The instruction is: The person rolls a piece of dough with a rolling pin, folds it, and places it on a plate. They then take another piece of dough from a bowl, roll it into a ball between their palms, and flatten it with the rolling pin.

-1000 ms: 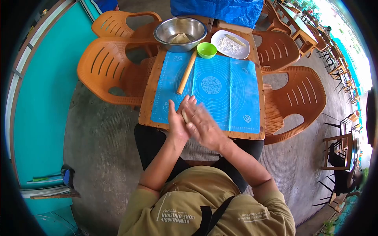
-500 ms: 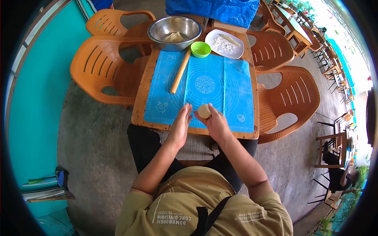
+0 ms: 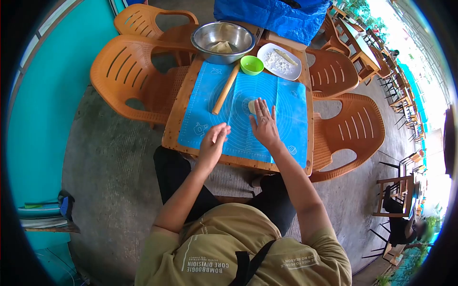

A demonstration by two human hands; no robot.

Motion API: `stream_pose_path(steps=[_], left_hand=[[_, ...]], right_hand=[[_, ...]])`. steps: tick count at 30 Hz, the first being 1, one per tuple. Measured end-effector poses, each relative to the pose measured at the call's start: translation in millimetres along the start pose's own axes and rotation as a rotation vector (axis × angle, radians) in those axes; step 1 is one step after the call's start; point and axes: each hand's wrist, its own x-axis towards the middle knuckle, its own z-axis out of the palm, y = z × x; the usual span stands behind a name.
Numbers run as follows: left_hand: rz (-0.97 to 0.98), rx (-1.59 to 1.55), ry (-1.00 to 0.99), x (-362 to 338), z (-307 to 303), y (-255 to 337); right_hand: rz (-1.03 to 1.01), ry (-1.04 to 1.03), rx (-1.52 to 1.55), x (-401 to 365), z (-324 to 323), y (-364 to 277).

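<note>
A pale round dough piece (image 3: 252,107) lies on the blue mat (image 3: 195,112), partly covered by the fingers of my right hand (image 3: 265,122), which is spread over it. My left hand (image 3: 213,143) is above the mat's near left part, its fingers loosely bent and apart, with nothing in it. A wooden rolling pin (image 3: 225,90) rests on the mat, beyond my left hand. Behind it are a green bowl (image 3: 252,65), a steel bowl (image 3: 223,56) with dough (image 3: 222,47) inside, and a white plate (image 3: 294,76) with white powder and a pale strip of dough.
The wooden table (image 3: 169,138) carries the mat. Orange chairs stand left (image 3: 107,78) and right (image 3: 369,128) of it. A blue plastic cover (image 3: 267,19) is at the far end. Another person (image 3: 401,231) is at the far right edge.
The dough piece has gone from my right hand onto the mat, farther forward, and that hand has flattened over it. My left hand has curled its fingers. The view has shifted slightly.
</note>
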Motion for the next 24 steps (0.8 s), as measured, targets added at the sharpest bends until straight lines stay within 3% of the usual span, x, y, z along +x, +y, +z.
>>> stream_pose_path(steps=[2,4,6,8,10,12,13,15,24], left_hand=[[0.162,0.236,0.061,24.2,-17.3,-22.8],[0.278,0.612,0.145,38.7,-17.5,5.3],[0.316,0.691,0.178,58.4,-14.6,9.0],[0.534,1.06,0.253,83.6,-18.7,-6.1],[0.502,1.101,0.224,101.4,-17.4,-13.2],[0.504,1.359,0.253,113.2,-10.2,-13.7],[0.508,1.362,0.253,118.0,-6.0,-9.4],[0.297,1.472,0.157,123.6,-0.4,-3.0],[0.428,1.425,0.263,151.9,-16.8,-21.3]], right_hand=[[0.113,0.055,0.093,-4.4,-5.9,-0.5],[0.107,0.035,0.073,-8.2,-9.4,0.6],[0.102,0.026,0.051,-8.4,-13.5,2.4],[0.04,-0.114,-0.013,-8.6,-15.6,2.5],[0.051,-0.156,-0.041,-7.8,-17.7,0.6],[0.074,-0.242,-0.095,-6.2,-18.5,-0.4],[0.074,-0.237,-0.093,-5.7,-17.6,0.2],[0.072,-0.214,-0.104,-8.4,-13.5,-0.4],[0.122,-0.021,-0.033,-23.0,14.6,-1.0]])
